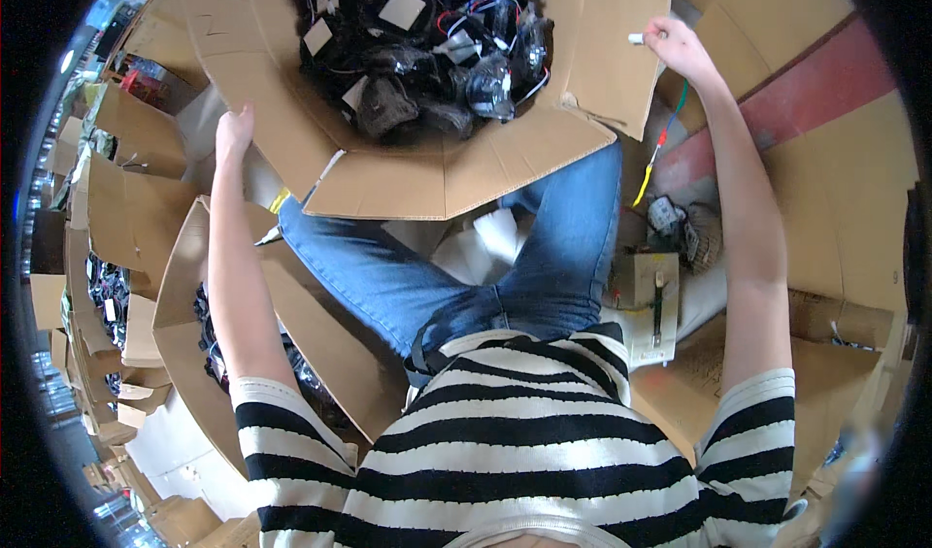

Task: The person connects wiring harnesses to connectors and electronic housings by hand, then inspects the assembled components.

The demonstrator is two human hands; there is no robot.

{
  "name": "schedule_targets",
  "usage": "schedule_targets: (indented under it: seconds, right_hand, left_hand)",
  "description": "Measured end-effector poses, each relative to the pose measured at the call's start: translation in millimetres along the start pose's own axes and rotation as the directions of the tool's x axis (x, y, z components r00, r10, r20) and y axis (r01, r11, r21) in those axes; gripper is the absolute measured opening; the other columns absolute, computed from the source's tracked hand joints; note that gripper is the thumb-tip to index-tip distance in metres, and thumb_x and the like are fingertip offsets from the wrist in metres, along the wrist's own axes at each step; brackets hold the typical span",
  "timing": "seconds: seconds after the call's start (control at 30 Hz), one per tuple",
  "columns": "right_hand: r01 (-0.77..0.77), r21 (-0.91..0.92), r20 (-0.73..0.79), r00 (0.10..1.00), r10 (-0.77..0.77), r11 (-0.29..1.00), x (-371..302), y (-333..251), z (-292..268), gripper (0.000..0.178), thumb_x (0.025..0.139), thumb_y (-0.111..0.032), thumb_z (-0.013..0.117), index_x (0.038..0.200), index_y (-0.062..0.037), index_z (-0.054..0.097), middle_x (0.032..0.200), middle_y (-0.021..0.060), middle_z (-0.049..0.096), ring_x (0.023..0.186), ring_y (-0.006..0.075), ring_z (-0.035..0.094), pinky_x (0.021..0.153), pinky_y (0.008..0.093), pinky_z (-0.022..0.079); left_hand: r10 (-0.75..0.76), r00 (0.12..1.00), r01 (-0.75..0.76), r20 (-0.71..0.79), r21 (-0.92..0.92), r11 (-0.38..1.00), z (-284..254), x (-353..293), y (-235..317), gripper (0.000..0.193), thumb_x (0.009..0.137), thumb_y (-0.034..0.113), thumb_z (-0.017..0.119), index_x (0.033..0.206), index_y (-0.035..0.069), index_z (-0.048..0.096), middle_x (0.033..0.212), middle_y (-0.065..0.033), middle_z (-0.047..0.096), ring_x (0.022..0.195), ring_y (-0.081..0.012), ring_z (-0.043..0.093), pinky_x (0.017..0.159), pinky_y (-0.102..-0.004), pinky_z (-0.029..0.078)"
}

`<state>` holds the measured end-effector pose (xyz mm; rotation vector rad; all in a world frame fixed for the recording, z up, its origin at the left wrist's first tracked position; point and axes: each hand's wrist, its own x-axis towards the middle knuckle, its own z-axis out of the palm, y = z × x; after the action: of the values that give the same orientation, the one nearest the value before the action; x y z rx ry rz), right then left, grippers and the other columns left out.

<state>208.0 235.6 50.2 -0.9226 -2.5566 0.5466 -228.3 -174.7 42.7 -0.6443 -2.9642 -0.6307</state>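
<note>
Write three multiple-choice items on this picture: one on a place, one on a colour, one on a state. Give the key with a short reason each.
1. Where is the left hand?
A. on a flap of the big cardboard box
B. on the knee
C. inside the side box

2. What colour are the trousers?
A. black
B. blue
C. beige

3. How is the right hand?
A. flat and empty
B. resting on the shirt
C. closed on a wire lead that hangs down

Key: 1 A, the fingers lie on the box's left flap. 2 B, both legs show blue denim. 3 C, a white plug end sticks out at the fingers, and green, red and yellow lengths trail below.
</note>
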Motion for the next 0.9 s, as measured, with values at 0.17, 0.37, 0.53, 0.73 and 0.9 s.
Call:
schedule_targets:
  seconds: [0.17, 0.37, 0.53, 0.73, 0.9]
  right_hand:
    - [-0.046, -0.059, -0.032, 0.999, 0.044, 0.997, 13.7, 1.3, -0.7, 0.017, 0.073, -0.018, 0.049, 0.077, -0.0034, 0.056, 0.071, 0.0161, 0.057, 0.071, 0.0286, 0.057, 0.064, 0.0339, 0.044]
    - [0.098, -0.049, -0.135, 0.985, -0.103, 0.994, -70.7, 3.0, 12.0, 0.019, 0.078, -0.018, 0.050, 0.072, -0.0007, 0.054, 0.067, 0.0193, 0.053, 0.061, 0.0331, 0.053, 0.055, 0.0377, 0.041]
    - [-0.103, 0.167, 0.035, 0.995, 0.098, 0.981, -178.7, 16.7, 54.7, 0.008, 0.078, -0.010, 0.054, 0.074, -0.0025, 0.054, 0.064, 0.0152, 0.054, 0.054, 0.0274, 0.054, 0.051, 0.0340, 0.041]
    - [-0.210, 0.174, 0.101, 0.976, 0.195, 0.962, -173.6, -2.6, 51.3, 0.006, 0.077, -0.008, 0.054, 0.076, -0.0022, 0.054, 0.064, 0.0138, 0.055, 0.056, 0.0254, 0.055, 0.053, 0.0313, 0.042]
    - [-0.203, 0.151, 0.087, 0.978, 0.192, 0.967, -161.0, -17.9, 43.7, 0.005, 0.077, -0.006, 0.052, 0.077, -0.0017, 0.053, 0.065, 0.0128, 0.053, 0.057, 0.0228, 0.053, 0.054, 0.0299, 0.041]
  left_hand:
    - [-0.010, 1.000, 0.010, -0.003, 0.027, 1.000, -0.8, 5.0, 18.3, 0.059, 0.080, 0.044, 0.040, 0.092, -0.012, 0.055, 0.094, -0.0329, 0.051, 0.099, -0.0393, 0.050, 0.086, -0.0408, 0.038]
    - [0.183, 0.970, -0.185, -0.159, 0.003, 0.983, 16.6, -83.1, -35.6, 0.047, 0.085, 0.037, 0.043, 0.095, -0.007, 0.055, 0.091, -0.0293, 0.055, 0.087, -0.0423, 0.053, 0.076, -0.0445, 0.042]
    - [-0.196, 0.979, 0.199, 0.058, -0.483, 0.852, 39.2, -195.8, -64.5, 0.033, 0.085, 0.020, 0.049, 0.102, -0.008, 0.053, 0.098, -0.0180, 0.059, 0.091, -0.0223, 0.056, 0.079, -0.0319, 0.042]
    - [-0.143, 0.989, 0.144, 0.037, -0.452, 0.880, 31.4, -190.9, -58.1, 0.032, 0.085, 0.020, 0.049, 0.099, -0.008, 0.054, 0.093, -0.0168, 0.060, 0.085, -0.0221, 0.056, 0.076, -0.0310, 0.042]
    - [-0.136, 0.990, 0.141, 0.044, -0.465, 0.874, 35.0, -178.1, -65.3, 0.034, 0.086, 0.021, 0.049, 0.102, -0.009, 0.052, 0.099, -0.0178, 0.058, 0.093, -0.0235, 0.054, 0.082, -0.0320, 0.040]
